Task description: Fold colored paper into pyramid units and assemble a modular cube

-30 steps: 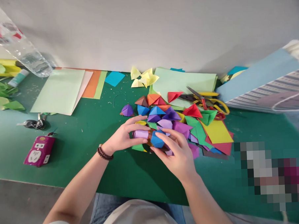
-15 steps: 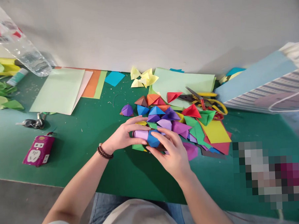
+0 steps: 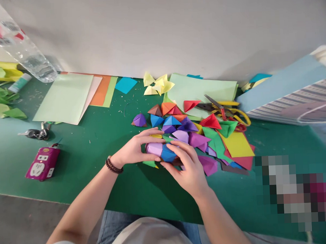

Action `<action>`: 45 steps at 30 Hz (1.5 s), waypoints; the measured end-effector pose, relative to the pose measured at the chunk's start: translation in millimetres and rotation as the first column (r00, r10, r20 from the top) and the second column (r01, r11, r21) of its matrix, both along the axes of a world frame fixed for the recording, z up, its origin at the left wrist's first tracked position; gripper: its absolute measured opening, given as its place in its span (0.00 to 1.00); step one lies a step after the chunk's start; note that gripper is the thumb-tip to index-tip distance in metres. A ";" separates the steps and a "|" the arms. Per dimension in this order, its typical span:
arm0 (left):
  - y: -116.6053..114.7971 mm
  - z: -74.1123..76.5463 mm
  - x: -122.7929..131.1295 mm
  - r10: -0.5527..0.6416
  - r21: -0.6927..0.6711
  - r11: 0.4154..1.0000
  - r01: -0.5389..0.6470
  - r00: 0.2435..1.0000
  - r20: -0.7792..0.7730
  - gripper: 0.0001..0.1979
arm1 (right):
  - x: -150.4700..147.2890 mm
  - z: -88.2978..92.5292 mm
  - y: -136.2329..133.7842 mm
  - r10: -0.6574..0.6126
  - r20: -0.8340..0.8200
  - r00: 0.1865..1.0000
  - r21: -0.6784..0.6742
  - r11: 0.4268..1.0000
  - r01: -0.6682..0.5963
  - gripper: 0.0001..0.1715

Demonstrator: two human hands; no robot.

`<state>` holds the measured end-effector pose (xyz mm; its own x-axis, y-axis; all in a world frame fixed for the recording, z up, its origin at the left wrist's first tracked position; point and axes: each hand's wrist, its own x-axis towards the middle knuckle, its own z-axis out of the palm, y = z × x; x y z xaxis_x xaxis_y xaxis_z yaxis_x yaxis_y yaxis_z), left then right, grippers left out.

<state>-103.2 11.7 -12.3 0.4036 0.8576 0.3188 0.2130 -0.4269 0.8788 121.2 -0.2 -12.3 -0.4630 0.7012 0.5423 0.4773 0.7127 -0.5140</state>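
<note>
Between both hands is a folded paper piece, lilac at its left end and blue at its right. My left hand is closed round the lilac end, thumb below and fingers above. My right hand grips the blue end, its fingertips partly covering it. Just beyond the hands lies a loose heap of folded paper units in many colours, among them a purple unit, a blue unit and a red unit. Some units under the hands are hidden.
Paper sheets lie at the back left, near a tilted water bottle. Keys and a magenta power socket sit at left. Scissors rest behind the heap, beside a striped paper bag. A pixelated patch covers the right front.
My fingers have shifted very slightly on the lilac-and-blue paper piece, and both hands keep their hold. The whole view has moved a little.
</note>
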 end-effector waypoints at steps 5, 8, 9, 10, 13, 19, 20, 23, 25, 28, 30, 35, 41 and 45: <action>-1.5 -0.2 3.7 0.022 0.018 1.000 -0.022 1.000 0.001 0.26 | -2.4 -2.9 1.2 -0.025 0.014 1.000 0.035 0.999 0.025 0.27; -3.2 1.4 6.4 0.052 0.023 0.998 -0.052 0.999 -0.011 0.24 | -3.5 -4.5 0.7 -0.038 0.003 0.999 0.031 0.999 0.038 0.28; -3.9 2.4 7.3 0.063 0.029 0.998 -0.063 0.998 -0.013 0.23 | -3.5 -4.7 0.4 -0.036 -0.005 0.999 0.019 0.999 0.036 0.28; -4.6 3.6 8.2 0.073 0.041 0.997 -0.072 0.997 -0.014 0.22 | -3.2 -4.6 0.3 -0.029 -0.016 0.999 0.006 1.000 0.029 0.28; -7.1 7.8 11.5 0.096 0.110 0.989 -0.094 0.995 -0.021 0.20 | 0.6 -3.2 0.6 -0.022 -0.058 0.998 -0.025 0.999 0.021 0.31; -11.7 8.2 23.2 0.231 0.303 0.933 -0.195 0.969 -0.087 0.18 | 12.3 -3.4 3.8 -0.082 -0.108 0.991 -0.099 0.993 0.071 0.33; -12.4 6.9 25.4 0.249 0.324 0.923 -0.205 0.963 -0.100 0.17 | 13.0 -4.0 4.2 -0.084 -0.104 0.991 -0.106 0.992 0.073 0.32; -14.3 3.3 31.1 0.273 0.362 0.908 -0.211 0.954 -0.127 0.19 | 13.4 -5.2 5.3 -0.095 -0.082 0.992 -0.117 0.989 0.086 0.29; -15.3 1.7 33.5 0.288 0.370 0.903 -0.220 0.948 -0.138 0.22 | 13.1 -5.2 5.7 -0.104 -0.081 0.991 -0.131 0.987 0.093 0.28; -15.9 -0.4 35.8 0.318 0.373 0.895 -0.244 0.936 -0.150 0.26 | 13.4 -5.0 6.3 -0.109 -0.085 0.990 -0.158 0.983 0.095 0.27; -16.0 -2.5 36.9 0.334 0.381 0.889 -0.253 0.929 -0.161 0.30 | 14.2 -5.6 6.6 -0.114 -0.087 0.990 -0.182 0.978 0.096 0.27; -17.0 -5.9 39.0 0.349 0.398 0.880 -0.261 0.922 -0.166 0.38 | 16.6 -11.0 7.4 -0.113 -0.125 0.986 -0.275 0.959 0.075 0.26; -19.0 3.2 37.1 0.349 0.261 0.912 -0.317 0.933 -0.084 0.24 | 18.2 -11.7 8.0 -0.070 -0.174 0.982 -0.346 0.938 0.005 0.27; -17.5 11.2 34.9 0.397 0.155 0.911 -0.381 0.913 -0.088 0.22 | 17.4 -5.7 6.9 0.018 -0.170 0.985 -0.349 0.934 -0.077 0.28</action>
<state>-68.3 -5.8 -1.1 0.0867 0.9073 0.4114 0.4820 -0.3996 0.7797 138.7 6.8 -17.9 -0.4273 0.8402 0.3339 0.3367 0.4906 -0.8037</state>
